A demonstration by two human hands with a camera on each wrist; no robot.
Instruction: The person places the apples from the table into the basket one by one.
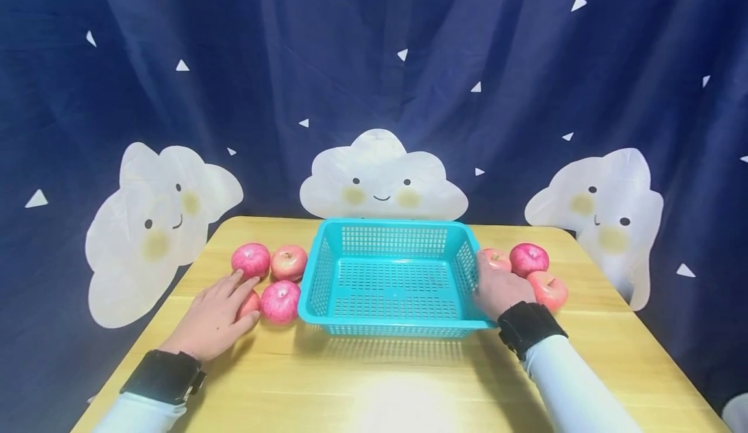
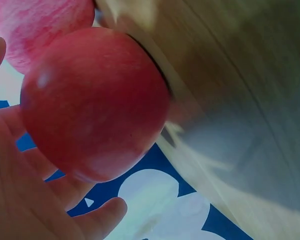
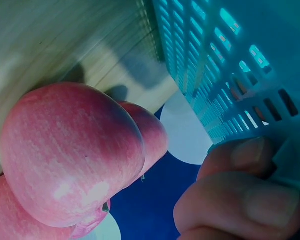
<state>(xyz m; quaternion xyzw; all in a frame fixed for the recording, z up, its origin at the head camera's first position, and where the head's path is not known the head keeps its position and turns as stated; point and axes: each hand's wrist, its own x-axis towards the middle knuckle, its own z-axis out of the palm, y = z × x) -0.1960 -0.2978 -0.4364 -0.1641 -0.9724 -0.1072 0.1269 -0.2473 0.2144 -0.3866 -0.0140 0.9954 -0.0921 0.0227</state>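
Observation:
A turquoise plastic basket (image 1: 397,323) with perforated walls stands upright mid-table, its inside bare. My right hand (image 1: 504,287) grips its right rim, fingers curled at the edge; in the right wrist view the fingertips lie against the basket wall (image 3: 200,75). At the basket's left, my left hand (image 1: 211,315) reaches round a red apple (image 1: 249,304), partly hidden by the fingers. The left wrist view shows this apple (image 2: 95,105) with loosely spread fingers beside it and the thumb apart from it. Near it lie a dark pink apple (image 1: 251,260), a paler apple (image 1: 289,263) and a streaked apple (image 1: 280,302).
Right of the basket sit a pale apple (image 1: 497,259), a deep pink apple (image 1: 528,259) and a light red apple (image 1: 549,290), close to my right hand. The wooden table (image 1: 327,387) ends at a dark blue curtain (image 1: 362,43) with cloud prints.

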